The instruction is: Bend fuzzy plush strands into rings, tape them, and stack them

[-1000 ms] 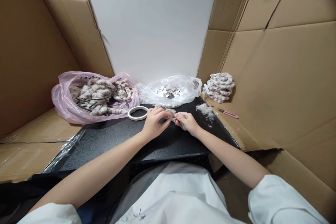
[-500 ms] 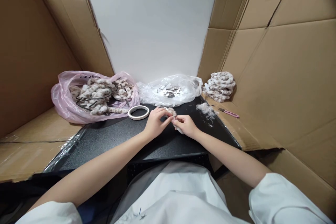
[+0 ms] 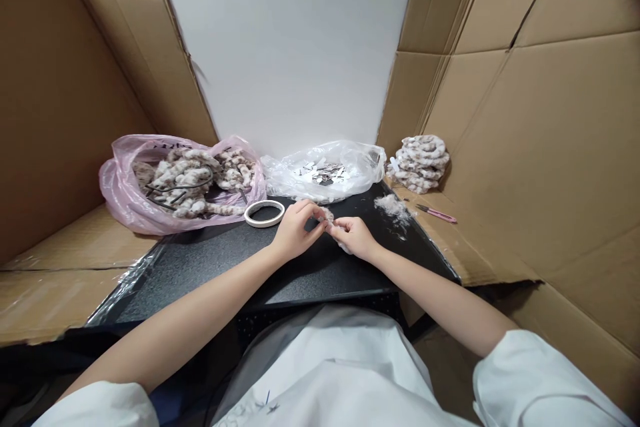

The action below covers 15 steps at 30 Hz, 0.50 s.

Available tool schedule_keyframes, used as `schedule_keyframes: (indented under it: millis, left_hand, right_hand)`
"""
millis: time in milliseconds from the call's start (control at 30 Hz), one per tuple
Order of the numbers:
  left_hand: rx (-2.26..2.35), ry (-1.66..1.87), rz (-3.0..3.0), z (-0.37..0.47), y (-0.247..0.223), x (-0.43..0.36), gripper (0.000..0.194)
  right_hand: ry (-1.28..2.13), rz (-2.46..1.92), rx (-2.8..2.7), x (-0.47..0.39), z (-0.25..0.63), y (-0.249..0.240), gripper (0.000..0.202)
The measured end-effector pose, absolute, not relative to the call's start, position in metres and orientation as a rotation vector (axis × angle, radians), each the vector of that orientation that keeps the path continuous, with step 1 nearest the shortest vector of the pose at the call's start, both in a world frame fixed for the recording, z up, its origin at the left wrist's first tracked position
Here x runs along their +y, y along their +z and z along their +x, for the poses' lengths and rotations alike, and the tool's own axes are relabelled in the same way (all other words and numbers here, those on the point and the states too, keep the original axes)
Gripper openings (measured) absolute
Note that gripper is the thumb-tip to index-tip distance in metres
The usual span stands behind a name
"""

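Between my hands is a fluffy, mottled cream-and-brown furry band (image 3: 328,215), partly hidden by the fingers. My left hand (image 3: 300,227) pinches it from the left, thumb and fingertips closed together. My right hand (image 3: 354,236) is closed on it from the right, and a bit of the fluff shows below these fingers. The two sets of fingertips nearly meet. Both hands are just above the black tabletop (image 3: 210,273). Left of my left hand lies a roll of white tape (image 3: 265,213).
At the left, a pink plastic bag (image 3: 120,180) holds furry strips and dark cords. Behind my hands lies a clear bag (image 3: 363,163) with small white-and-metal pieces. To the right are a stack of furry rings (image 3: 423,163), loose fluff (image 3: 394,210) and pink-handled snips (image 3: 440,215). Cardboard walls (image 3: 545,147) stand at both sides.
My left hand has tilted slightly and shifted a little left and up. The furry band between the fingertips has turned slightly. Both hands keep hold of it.
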<state>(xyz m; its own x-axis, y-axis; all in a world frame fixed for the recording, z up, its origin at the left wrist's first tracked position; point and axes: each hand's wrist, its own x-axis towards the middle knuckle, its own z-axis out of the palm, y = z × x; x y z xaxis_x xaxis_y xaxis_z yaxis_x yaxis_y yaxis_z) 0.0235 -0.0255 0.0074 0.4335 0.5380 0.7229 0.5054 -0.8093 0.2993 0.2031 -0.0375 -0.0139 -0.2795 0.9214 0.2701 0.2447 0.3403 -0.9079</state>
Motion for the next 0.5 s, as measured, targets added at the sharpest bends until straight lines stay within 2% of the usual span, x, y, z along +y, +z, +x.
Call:
schedule_keyframes:
  millis: [500]
  left_hand:
    - [0.968, 1.368, 2.61, 0.0244, 0.0043, -0.0258, 0.003]
  right_hand:
    - [0.893, -1.102, -1.802, -0.0376, 0.2043, -0.016, 0.037]
